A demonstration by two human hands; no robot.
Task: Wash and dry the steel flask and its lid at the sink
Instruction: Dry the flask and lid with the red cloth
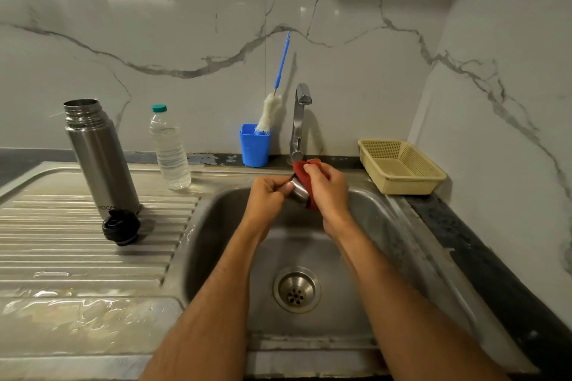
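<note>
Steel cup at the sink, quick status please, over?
Left hand grips steel cup. Right hand wraps red cloth round it, over basin. Flask and black stopper on drainboard. Nothing in the way.

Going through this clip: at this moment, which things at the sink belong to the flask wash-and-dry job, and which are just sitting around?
In use:
steel flask, upright on the drainboard
black stopper beside it
steel cap, held by left hand
red cloth, gripped by right hand
sink

Lying about:
water bottle
bottle brush in blue cup
beige basket
</note>
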